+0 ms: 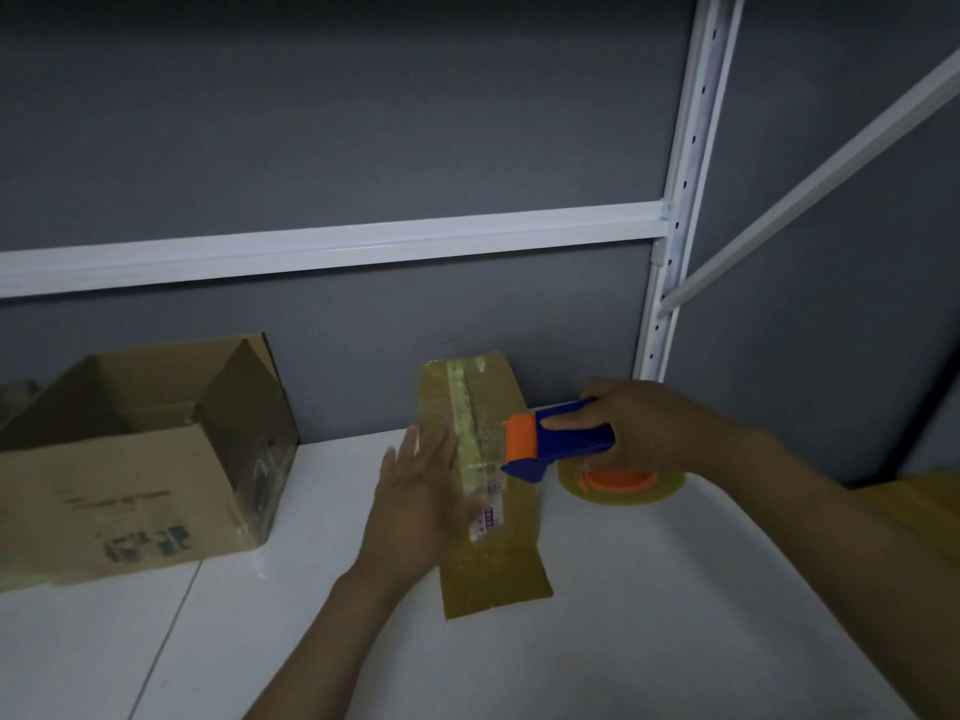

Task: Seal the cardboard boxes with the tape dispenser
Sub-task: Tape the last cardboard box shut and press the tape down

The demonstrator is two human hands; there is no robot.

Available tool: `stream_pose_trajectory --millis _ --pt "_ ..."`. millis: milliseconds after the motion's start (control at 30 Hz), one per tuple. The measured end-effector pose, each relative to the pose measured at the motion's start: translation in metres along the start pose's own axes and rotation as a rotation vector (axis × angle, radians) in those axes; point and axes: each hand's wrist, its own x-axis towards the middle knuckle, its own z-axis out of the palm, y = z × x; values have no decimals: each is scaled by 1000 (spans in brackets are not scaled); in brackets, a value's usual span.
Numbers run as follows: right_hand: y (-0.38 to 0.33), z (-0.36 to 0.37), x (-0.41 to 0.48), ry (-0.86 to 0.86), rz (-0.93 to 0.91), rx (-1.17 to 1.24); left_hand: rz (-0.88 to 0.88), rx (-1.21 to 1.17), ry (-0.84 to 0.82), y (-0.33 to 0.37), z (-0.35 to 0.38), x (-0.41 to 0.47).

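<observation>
A small flat cardboard box point(488, 563) lies on the white table, its top covered with clear tape strips and a small label. My left hand point(421, 496) lies flat on the box's left half, fingers straight. My right hand point(639, 423) grips the blue handle of the tape dispenser point(566, 439), whose orange roller and blue blade end touch the box's right side. The dispenser's clear tape roll on an orange hub point(621, 480) hangs just right of the box.
A larger open cardboard box point(135, 485) stands at the left on the white table point(649, 615). White shelf rails point(332, 252) and an upright post point(680, 200) run along the grey wall behind. Something yellow-brown point(919, 506) shows at the right edge.
</observation>
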Motion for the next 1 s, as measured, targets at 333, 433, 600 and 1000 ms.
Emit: stream_pose_trajectory --millis 333,433,600,1000 --pt "11 0 -6 -11 -27 53 259 152 -10 6 14 6" --pt "26 1 -13 -53 -22 145 209 187 -25 -2 13 5" --pt "49 0 -19 -84 2 127 151 242 -19 4 16 6" --pt "22 64 -16 69 -122 331 81 300 -18 13 22 11"
